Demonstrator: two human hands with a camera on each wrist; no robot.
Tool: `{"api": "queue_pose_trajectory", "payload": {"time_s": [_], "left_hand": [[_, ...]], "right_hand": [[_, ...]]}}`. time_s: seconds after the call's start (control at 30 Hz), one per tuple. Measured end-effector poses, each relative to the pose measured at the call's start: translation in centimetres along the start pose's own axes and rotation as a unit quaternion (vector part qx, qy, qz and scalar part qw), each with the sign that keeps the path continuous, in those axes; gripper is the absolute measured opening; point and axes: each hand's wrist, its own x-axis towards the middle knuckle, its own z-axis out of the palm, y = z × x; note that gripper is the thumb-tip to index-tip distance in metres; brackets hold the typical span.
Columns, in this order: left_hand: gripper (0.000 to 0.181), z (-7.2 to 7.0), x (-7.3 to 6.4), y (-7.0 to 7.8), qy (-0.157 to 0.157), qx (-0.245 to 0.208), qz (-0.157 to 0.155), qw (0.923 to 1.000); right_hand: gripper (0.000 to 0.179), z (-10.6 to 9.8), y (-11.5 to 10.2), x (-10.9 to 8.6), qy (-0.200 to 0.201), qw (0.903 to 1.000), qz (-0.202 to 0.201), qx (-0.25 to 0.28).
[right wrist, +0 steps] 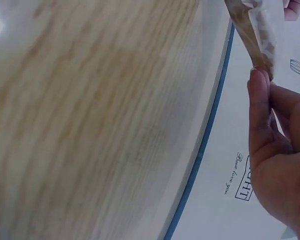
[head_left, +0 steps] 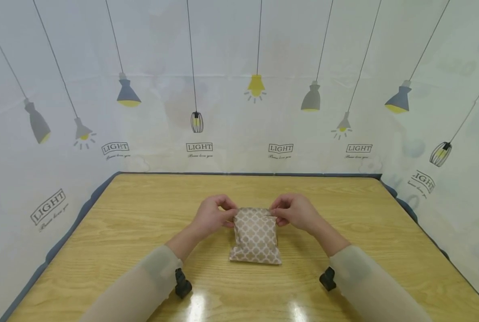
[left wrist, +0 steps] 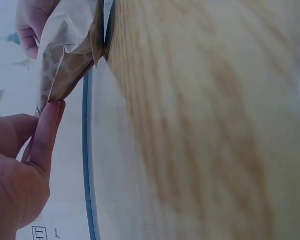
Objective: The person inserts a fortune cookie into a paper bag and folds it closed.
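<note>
A small brown paper bag (head_left: 256,237) with a white lattice print is at the middle of the wooden table, its wider end toward me. My left hand (head_left: 215,213) pinches its far left corner between thumb and fingers. At the far right corner my right hand (head_left: 293,211) pinches the paper the same way. In the left wrist view the bag (left wrist: 65,60) looks creased and bulging, its far end raised off the tabletop. The right wrist view has the right thumb and fingers (right wrist: 260,92) closed on the bag's edge (right wrist: 257,40).
The wooden table (head_left: 143,201) has a dark blue edging at its back and sides. Behind it hangs a pale backdrop (head_left: 231,44) printed with lamps and the word LIGHT. Dark wrist devices (head_left: 182,283) are worn on both sleeves.
</note>
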Motion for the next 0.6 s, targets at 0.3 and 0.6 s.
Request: {"api": "queue_pose_trajectory", "payload": {"time_s": [0.3,0.6], "left_hand": [[0.008,0.47,0.38,-0.45,0.000,0.019,-0.058,0.9981],[0.016,0.29,0.52,-0.48,-0.009,-0.017,-0.090,0.9958]], "right_hand": [[0.014,0.36,0.51,0.36,-0.014,0.9991,0.040,-0.004],[0.018,0.45,0.70,0.64,-0.014,0.9986,0.045,-0.022]]}}
